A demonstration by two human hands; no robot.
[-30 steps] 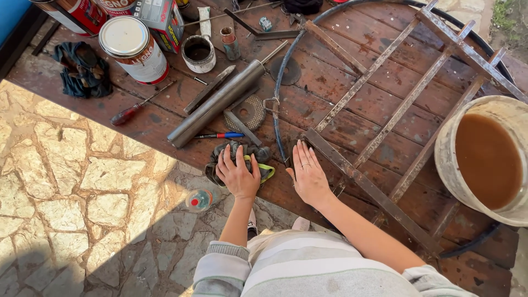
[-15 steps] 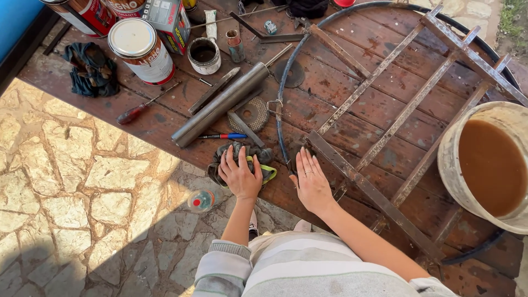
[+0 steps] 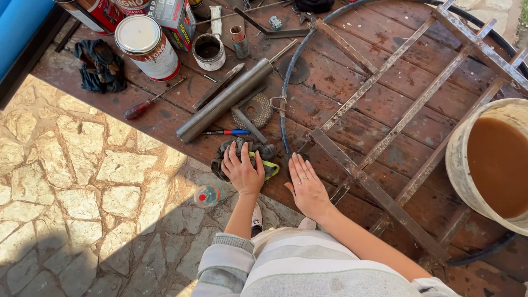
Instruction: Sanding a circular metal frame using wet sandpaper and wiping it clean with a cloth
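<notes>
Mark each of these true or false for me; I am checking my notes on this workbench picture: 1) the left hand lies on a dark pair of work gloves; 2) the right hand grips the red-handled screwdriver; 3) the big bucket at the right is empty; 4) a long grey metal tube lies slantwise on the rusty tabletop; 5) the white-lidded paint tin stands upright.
1) True: the left hand rests flat on the dark work gloves with green trim.
2) False: the right hand lies open on the rusty brown tabletop; the red-handled screwdriver lies apart, untouched.
3) False: the pale round bucket holds brown liquid.
4) True: the long grey metal tube lies slantwise.
5) True: the white-lidded paint tin stands upright.
</notes>
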